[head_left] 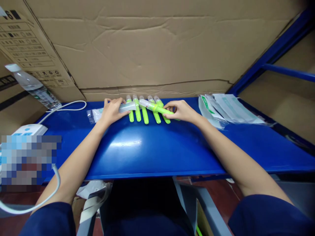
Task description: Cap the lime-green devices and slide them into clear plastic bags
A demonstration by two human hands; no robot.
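Note:
My right hand (180,110) pinches a lime-green highlighter (162,110) with a clear cap, tilted so the cap points left. My left hand (113,109) is closed around a translucent, sleeve-like plastic piece (128,107); its exact kind is unclear. The open end of this piece lies close to the highlighter's cap, and I cannot tell whether they touch. Beneath both, several more green highlighters (145,114) lie side by side on the blue table, caps toward the cardboard. Crinkled clear plastic (91,116) shows to the left of my left hand.
Flat packets of face masks (231,109) lie at the right of the blue table (152,154). A water bottle (36,88), a white power strip (31,130) and a white cable (57,180) are at the left. Cardboard (152,49) walls the back; a blue metal frame (265,55) stands right.

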